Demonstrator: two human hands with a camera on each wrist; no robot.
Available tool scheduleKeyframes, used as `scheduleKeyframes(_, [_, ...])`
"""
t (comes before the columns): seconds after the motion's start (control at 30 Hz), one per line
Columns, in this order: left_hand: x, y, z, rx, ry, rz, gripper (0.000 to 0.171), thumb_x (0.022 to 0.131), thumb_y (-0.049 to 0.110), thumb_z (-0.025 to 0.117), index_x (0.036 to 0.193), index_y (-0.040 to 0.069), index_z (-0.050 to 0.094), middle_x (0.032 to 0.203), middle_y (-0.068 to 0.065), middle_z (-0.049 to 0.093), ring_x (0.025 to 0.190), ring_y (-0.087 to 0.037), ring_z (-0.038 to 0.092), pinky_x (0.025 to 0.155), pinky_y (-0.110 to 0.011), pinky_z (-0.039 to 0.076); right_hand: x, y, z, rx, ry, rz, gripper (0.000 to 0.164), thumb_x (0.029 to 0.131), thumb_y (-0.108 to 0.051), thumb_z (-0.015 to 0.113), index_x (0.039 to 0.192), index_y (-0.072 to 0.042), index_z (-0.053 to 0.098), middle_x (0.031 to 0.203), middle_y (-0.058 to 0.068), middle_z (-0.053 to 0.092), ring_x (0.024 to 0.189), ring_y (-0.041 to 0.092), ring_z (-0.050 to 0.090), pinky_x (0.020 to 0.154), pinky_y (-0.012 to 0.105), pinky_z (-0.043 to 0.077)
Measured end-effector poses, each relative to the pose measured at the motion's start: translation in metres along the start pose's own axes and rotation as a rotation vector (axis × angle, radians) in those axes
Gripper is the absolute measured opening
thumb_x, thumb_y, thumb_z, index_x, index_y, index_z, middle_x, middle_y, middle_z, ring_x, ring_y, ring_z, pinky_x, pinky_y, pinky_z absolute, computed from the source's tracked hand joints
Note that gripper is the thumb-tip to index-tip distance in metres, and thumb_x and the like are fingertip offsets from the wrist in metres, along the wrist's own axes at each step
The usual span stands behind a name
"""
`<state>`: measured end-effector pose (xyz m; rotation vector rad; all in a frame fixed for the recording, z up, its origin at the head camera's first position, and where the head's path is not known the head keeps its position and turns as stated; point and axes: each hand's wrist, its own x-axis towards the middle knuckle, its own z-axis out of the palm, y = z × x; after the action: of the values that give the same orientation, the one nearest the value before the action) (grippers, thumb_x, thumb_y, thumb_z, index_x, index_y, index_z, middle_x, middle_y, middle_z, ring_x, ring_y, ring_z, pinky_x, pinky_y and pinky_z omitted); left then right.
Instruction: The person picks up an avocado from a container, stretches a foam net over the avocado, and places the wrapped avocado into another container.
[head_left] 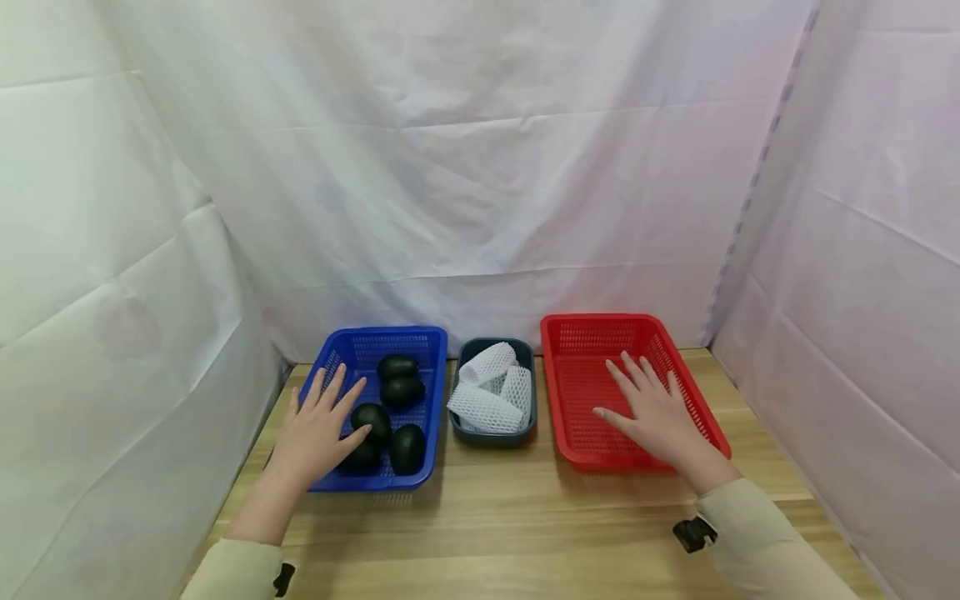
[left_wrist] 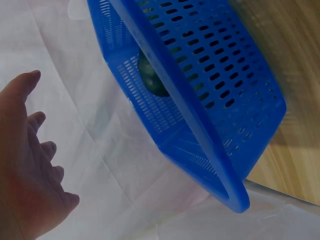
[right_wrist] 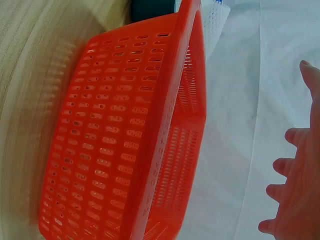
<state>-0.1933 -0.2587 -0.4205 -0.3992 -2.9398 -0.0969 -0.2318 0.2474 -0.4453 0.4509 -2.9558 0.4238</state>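
Observation:
My left hand (head_left: 313, 433), fingers spread, hovers above the left side of a blue plastic basket (head_left: 437, 375). Several dark green avocados (head_left: 407, 450) lie inside that basket, one partly behind the hand. Over a red plastic basket (head_left: 570, 417) my right hand (head_left: 660, 417) is held with its fingers apart and nothing in them. Between the baskets stands a small dark bin (head_left: 495, 439) with white foam net sleeves (head_left: 487, 408) piled in it. Both wrist views show the hands raised away from the basket rims.
The containers stand side by side on a wood-grain table (head_left: 480, 533). White cloth (head_left: 480, 208) hangs behind them and along both sides. A black device (head_left: 695, 533) is strapped at the right wrist, with another (head_left: 283, 578) at the left.

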Motion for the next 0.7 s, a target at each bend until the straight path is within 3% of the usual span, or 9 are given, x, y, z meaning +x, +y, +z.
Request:
scheduleKeyframes(0.27, [0.002,0.003,0.006,-0.002,-0.031,0.022,0.076,0.092,0.050,0.061,0.154,0.017,0.032,0.160,-0.017,0.015,0.144,-0.043,0.008,0.108,-0.070,0.009,-0.002,-0.001,0.004,0.028,-0.021,0.008,0.092,0.089,-0.066,0.052,0.157,-0.014,0.019,0.159,0.020,0.016,0.144,0.044,0.008,0.107,0.071,0.002])
scheduleKeyframes(0.43, [0.005,0.004,0.012,-0.025,-0.113,0.023,0.069,0.094,0.048,0.059,0.150,0.013,0.038,0.156,-0.021,0.025,0.142,-0.045,0.018,0.107,-0.069,0.015,-0.001,-0.003,0.007,0.045,-0.045,0.017,0.092,0.089,-0.066,0.054,0.156,-0.011,0.021,0.157,0.021,0.021,0.143,0.044,0.014,0.108,0.069,0.009])
scheduleKeyframes(0.7, [0.009,0.004,0.027,-0.105,-0.226,0.011,0.055,0.095,0.040,0.061,0.138,0.006,0.054,0.138,-0.023,0.050,0.124,-0.044,0.048,0.099,-0.059,0.039,-0.002,-0.018,0.003,0.087,-0.112,0.034,0.080,0.086,-0.062,0.060,0.144,-0.009,0.046,0.142,0.018,0.047,0.131,0.040,0.041,0.102,0.062,0.035])
